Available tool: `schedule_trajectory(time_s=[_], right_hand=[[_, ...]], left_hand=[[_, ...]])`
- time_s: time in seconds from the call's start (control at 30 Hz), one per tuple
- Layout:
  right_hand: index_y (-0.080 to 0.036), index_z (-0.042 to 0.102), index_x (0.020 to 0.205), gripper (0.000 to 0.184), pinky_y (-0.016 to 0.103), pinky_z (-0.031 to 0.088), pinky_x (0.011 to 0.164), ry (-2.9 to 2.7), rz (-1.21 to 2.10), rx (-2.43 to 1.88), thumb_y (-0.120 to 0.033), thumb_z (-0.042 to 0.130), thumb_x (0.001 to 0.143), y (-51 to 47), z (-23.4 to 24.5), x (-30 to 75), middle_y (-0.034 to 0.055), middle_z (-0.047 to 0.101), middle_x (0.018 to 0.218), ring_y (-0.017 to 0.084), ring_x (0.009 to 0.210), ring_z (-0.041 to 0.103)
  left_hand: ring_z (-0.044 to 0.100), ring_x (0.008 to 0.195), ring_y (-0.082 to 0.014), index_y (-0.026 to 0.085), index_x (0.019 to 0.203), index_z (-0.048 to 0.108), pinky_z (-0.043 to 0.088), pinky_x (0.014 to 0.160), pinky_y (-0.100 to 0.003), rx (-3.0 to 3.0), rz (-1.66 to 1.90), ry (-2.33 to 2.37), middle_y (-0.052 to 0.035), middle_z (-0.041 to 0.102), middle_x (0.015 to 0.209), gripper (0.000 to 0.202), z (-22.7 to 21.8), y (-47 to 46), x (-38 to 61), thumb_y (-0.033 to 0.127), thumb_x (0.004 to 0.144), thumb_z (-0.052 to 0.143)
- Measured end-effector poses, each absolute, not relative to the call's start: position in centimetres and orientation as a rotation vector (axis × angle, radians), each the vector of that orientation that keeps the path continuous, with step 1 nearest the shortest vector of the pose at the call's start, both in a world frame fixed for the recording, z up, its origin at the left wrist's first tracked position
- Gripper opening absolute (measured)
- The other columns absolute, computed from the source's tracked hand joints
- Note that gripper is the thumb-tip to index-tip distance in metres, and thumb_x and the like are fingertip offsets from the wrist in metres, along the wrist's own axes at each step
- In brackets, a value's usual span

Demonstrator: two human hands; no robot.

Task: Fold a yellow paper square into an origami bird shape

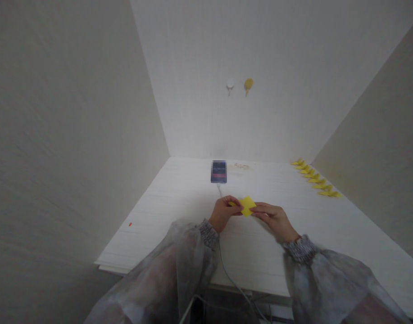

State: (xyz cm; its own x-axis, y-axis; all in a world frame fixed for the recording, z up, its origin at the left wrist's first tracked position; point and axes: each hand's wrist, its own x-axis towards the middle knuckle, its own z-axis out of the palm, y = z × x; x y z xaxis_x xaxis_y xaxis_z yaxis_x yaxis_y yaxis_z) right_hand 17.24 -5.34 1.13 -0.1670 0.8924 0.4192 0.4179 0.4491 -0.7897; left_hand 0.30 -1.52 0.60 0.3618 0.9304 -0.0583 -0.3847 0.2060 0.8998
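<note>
- Yellow paper piece, held up between a person's two hands over the middle of a white worktop.
- Left hand: thumb and fingers are clamped together on the paper's left corner. A bit of yellow also shows among these fingers; whether it belongs to the same piece is unclear.
- Right hand: thumb and fingertips close lightly on the paper's right edge.
- The step in hand seems to be folding or shaping the paper in the air. The next move probably calls for steady, light pinches on both sides and edges lined up before any crease is pressed.
- The paper is bright yellow, small, thin and matte. Its visible face looks flat and roughly square, turned like a diamond with one corner up. Any crease is too small to make out.
- Well apart, near the worktop's right edge, folded yellow pieces with raised points stand in a slanting row.
- Beyond the hands lies a dark device with a cable.
</note>
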Motion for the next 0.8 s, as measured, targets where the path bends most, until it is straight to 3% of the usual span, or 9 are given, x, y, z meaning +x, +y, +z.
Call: schedule_trajectory(time_s=[0.37,0.8], right_hand=[[-0.019,0.065,0.067,0.013,0.030,0.047,0.070,-1.507,0.837,-1.152,-0.031,0.065,0.062,-5.39,1.13,17.02,0.0038,0.065,0.076,0.017,0.072,0.059],[-0.018,0.060,0.066,0.006,0.023,0.042,0.059,-1.399,1.041,-1.058,-0.024,0.062,0.066,-5.33,0.84,16.96,0.0002,0.060,0.068,0.012,0.061,0.055]], left_hand=[[0.059,0.065,-0.0130,0.011,0.070,0.064,0.047,0.068,-0.029,1.038,0.996,0.686,-0.0049,0.064,0.071,0.021,0.03,-1.72,0.29,0.022,0.053,0.068],[0.058,0.064,-0.0123,0.012,0.074,0.064,0.045,0.065,-0.026,1.161,0.971,0.684,-0.0039,0.064,0.071,0.028,-0.30,-1.58,0.29,0.024,0.049,0.071]])
